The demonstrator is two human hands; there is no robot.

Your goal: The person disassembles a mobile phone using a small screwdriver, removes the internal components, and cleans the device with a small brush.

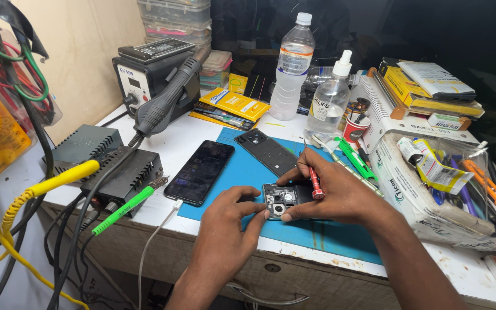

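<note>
Our left hand [231, 212] pinches the opened black phone [282, 201] on the blue rubber mat [317, 232]. Our right hand [334, 192] steadies that phone, fingers curled around a red-handled screwdriver [314, 182].

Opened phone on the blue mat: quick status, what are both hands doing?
Left hand fingers steady the opened phone. Right hand pinches it, red screwdriver tucked between fingers. Back cover and second phone lie beside, nothing blocking.

— What screens do we see?
— A dark phone screen [199, 171] lies left on the blue mat; the station's small display [134, 83] sits behind.
— And packages?
— Flat yellow packs [235, 104] at the back, yellow boxes [409, 86] stacked right, white-labelled bottles [291, 60] between.
</note>
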